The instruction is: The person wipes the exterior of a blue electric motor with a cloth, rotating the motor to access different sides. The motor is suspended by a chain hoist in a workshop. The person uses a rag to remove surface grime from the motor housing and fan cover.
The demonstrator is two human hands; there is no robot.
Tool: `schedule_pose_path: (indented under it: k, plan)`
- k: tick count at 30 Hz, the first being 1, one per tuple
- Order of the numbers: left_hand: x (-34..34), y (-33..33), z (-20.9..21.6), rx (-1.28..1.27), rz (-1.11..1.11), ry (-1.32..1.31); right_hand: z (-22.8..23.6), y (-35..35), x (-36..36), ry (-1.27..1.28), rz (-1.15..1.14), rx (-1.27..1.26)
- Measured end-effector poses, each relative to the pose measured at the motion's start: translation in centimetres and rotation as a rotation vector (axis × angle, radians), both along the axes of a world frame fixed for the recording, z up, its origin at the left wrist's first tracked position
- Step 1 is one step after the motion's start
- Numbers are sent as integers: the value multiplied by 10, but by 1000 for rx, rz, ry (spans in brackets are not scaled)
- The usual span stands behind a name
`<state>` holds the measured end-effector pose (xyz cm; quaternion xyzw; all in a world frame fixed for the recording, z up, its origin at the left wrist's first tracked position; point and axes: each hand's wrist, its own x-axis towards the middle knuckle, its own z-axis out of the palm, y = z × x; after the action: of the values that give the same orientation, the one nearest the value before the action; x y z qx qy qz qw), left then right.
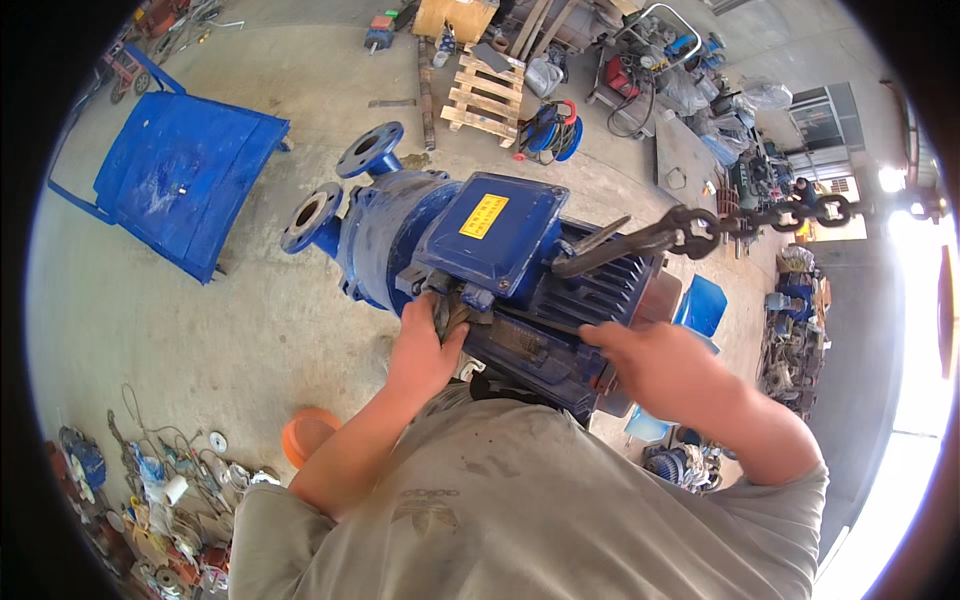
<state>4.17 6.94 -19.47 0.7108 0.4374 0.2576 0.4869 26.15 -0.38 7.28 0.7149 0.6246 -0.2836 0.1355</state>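
A blue electric motor with a pump (395,225) is in front of me. A blue terminal box (498,235) with a yellow label sits on top of the motor. At the box's near left corner my left hand (425,345) is closed around a dark, worn piece beside a cable fitting (478,297); the fingers partly cover it. My right hand (655,365), by the motor's ribbed side, grips the end of a long thin metal tool (540,320). That tool runs left along the box's near edge toward my left hand, where its far end is hidden.
A heavy chain (745,220) with a hook (600,255) reaches the motor from the right. Round flanges (312,215) stick out at the pump's left. Beyond are a blue metal cart (190,170), a wooden pallet (485,95) and a cable reel (553,132). An orange bucket (308,435) stands near my left arm.
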Motion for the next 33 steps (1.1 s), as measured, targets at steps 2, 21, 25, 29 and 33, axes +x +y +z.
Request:
schedule_pose_path:
  k: [2,21,25,29,33]
  plan:
    - [-5,4,-9,-29,-172,150,37,-11,20,3,-47,64]
    - [-132,24,26,-455,149,-98,147,-193,153,464,-642,601]
    - [-103,3,55,-369,89,-300,144,-191,167,526,-614,593]
    - [-69,-11,93,-224,19,-444,133,-172,175,560,-513,586]
    - [-10,-26,127,169,-138,-363,129,-147,172,456,-407,491]
